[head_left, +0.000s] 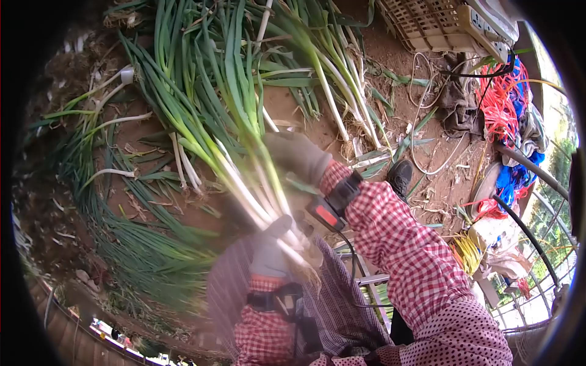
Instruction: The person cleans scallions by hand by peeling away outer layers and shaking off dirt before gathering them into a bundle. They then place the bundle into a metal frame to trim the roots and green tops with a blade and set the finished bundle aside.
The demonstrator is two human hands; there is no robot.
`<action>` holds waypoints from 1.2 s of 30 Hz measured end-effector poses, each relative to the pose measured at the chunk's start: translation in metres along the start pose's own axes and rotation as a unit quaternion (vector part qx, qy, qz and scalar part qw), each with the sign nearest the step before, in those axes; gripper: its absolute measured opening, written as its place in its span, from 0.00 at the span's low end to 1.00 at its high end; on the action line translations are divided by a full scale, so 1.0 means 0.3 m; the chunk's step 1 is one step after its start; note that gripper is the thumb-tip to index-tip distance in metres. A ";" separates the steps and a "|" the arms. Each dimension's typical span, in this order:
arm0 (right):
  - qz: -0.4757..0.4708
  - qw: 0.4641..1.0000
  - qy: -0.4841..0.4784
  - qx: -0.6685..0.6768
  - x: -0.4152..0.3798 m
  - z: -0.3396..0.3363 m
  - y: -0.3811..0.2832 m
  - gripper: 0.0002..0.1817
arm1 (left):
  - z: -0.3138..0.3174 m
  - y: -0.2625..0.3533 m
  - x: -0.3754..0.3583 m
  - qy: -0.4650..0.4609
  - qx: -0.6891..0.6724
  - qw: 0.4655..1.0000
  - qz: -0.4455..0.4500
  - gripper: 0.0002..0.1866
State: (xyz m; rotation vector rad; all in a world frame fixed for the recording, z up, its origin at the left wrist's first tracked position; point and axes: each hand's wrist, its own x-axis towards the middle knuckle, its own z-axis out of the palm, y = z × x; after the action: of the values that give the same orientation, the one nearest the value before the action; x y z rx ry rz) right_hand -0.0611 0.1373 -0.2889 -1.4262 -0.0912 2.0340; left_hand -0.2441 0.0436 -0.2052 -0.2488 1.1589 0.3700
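Note:
My left hand (271, 247), in a grey glove, is wrapped round the white lower stalks of a bunch of green onions (235, 177), near their roots. The bunch slants up and left, its green leaves spreading over the ground. My right hand (296, 155), also gloved, is beside the bunch at mid-length; it is blurred and its fingers cannot be made out. Hairy roots (305, 268) hang below my left hand over my lap.
More green onions (342, 79) lie at the top, and a pile (140, 250) lies at left. A plastic crate (421, 27) is at top right, with red and blue strings (503, 97) below it. A shoe (400, 177) is right of my right hand.

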 end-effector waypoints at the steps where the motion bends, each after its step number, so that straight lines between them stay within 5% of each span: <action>1: -0.014 0.998 -0.037 0.039 0.030 0.007 0.002 0.17 | -0.015 0.004 -0.001 -0.035 -0.012 0.999 -0.012 0.19; 2: -0.014 0.999 -0.023 0.047 0.052 0.017 0.012 0.17 | 0.038 0.009 -0.015 0.026 -0.028 0.999 -0.019 0.19; 4: -0.017 0.998 0.006 0.058 0.090 0.027 0.017 0.18 | 0.026 0.017 -0.022 0.010 -0.040 0.999 -0.013 0.19; 6: -0.173 0.970 0.129 -0.109 0.053 0.067 0.022 0.15 | 0.019 0.012 -0.017 -0.034 -0.069 0.997 -0.015 0.19; 8: -0.296 0.867 0.218 -0.337 0.007 0.087 0.023 0.10 | 0.036 0.004 -0.007 0.022 -0.037 0.999 0.016 0.18; 11: -0.344 0.835 0.153 -0.402 -0.085 0.089 0.091 0.10 | 0.074 0.022 -0.011 0.084 -0.011 0.994 0.062 0.17; 15: -0.238 0.866 0.161 -0.409 -0.353 -0.023 0.186 0.11 | 0.015 0.023 0.024 0.143 0.038 0.978 0.149 0.12; 17: -0.013 0.854 0.073 -0.514 -0.447 -0.173 0.339 0.13 | -0.004 0.015 0.043 0.138 0.037 0.979 0.146 0.11; 19: 0.062 0.690 -0.145 -0.707 -0.537 -0.318 0.455 0.13 | 0.051 0.032 0.033 0.176 0.124 0.962 0.170 0.11; 21: 0.029 0.766 -0.055 -0.640 -0.456 -0.288 0.409 0.12 | 0.005 0.000 0.056 0.217 0.194 0.938 0.189 0.12; 22: 0.020 0.797 -0.011 -0.603 -0.413 -0.268 0.362 0.12 | 0.017 0.002 0.046 0.214 0.175 0.952 0.131 0.13; 24: -0.142 0.800 0.135 -0.568 -0.268 -0.147 0.157 0.10 | 0.085 0.001 0.026 0.220 0.161 0.953 0.132 0.13; 25: -0.139 0.793 0.142 -0.575 -0.157 -0.103 0.085 0.14 | 0.109 0.002 0.019 0.227 0.155 0.952 0.136 0.13; 27: -0.288 0.706 0.116 -0.637 0.052 0.028 -0.075 0.03 | 0.119 -0.037 0.024 0.267 0.216 0.931 0.123 0.11; 28: -0.240 0.723 0.095 -0.640 0.135 0.118 -0.177 0.08 | 0.127 -0.047 0.016 0.274 0.260 0.919 0.109 0.11; 30: -0.311 0.665 0.078 -0.675 0.251 0.239 -0.307 0.12 | 0.129 -0.077 0.015 0.276 0.304 0.906 0.100 0.11; 32: -0.244 0.544 0.015 -0.802 0.322 0.310 -0.402 0.13 | 0.092 -0.117 0.035 0.272 0.308 0.906 0.102 0.11; 33: -0.139 0.496 -0.053 -0.856 0.374 0.330 -0.438 0.14 | 0.076 -0.125 0.041 0.272 0.312 0.905 0.100 0.12; 35: -0.121 0.392 -0.093 -0.907 0.419 0.307 -0.465 0.13 | 0.075 -0.121 0.036 0.273 0.313 0.903 0.105 0.13; 36: -0.194 0.395 -0.068 -0.895 0.386 0.288 -0.472 0.14 | 0.086 -0.109 0.028 0.273 0.311 0.903 0.118 0.13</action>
State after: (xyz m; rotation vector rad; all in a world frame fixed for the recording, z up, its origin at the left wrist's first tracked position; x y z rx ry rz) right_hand -0.0938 0.3369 -0.2914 -1.6183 -3.0454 0.9089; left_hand -0.2060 0.0250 -0.2029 0.3815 1.8065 0.1206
